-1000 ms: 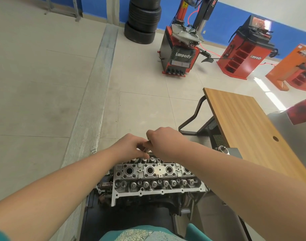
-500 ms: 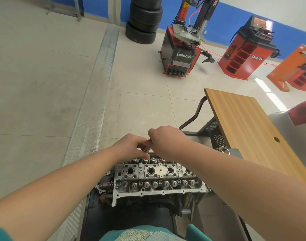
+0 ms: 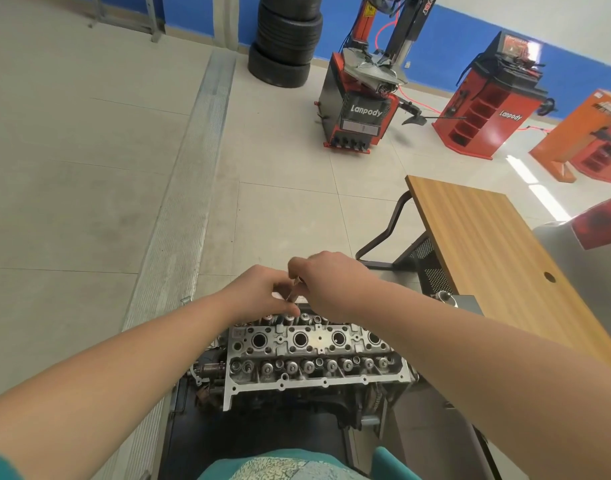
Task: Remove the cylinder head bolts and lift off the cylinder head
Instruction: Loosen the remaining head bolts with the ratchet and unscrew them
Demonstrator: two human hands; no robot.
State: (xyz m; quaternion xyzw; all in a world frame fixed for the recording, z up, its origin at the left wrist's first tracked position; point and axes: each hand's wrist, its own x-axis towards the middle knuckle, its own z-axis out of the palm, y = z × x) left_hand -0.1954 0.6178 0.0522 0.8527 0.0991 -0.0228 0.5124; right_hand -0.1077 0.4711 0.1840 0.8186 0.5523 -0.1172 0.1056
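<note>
A bare aluminium cylinder head (image 3: pixel 314 355) sits on an engine in front of me, with three spark plug wells visible along its middle and rows of valve springs on both sides. Both my hands meet above its far edge. My right hand (image 3: pixel 328 282) pinches a thin metal bolt (image 3: pixel 293 292) that stands tilted above the head. My left hand (image 3: pixel 259 292) has curled fingers around the lower part of the same bolt. The bolt's lower end is hidden behind my fingers.
A wooden table (image 3: pixel 487 258) stands to the right, with a small metal box (image 3: pixel 460 303) at its near corner. Farther off on the tiled floor are a tyre changer (image 3: pixel 359 109), stacked tyres (image 3: pixel 286 39) and a red wheel balancer (image 3: pixel 487 98).
Both hands have stayed above the far edge of the head; the right hand has lifted slightly with the bolt between its fingers.
</note>
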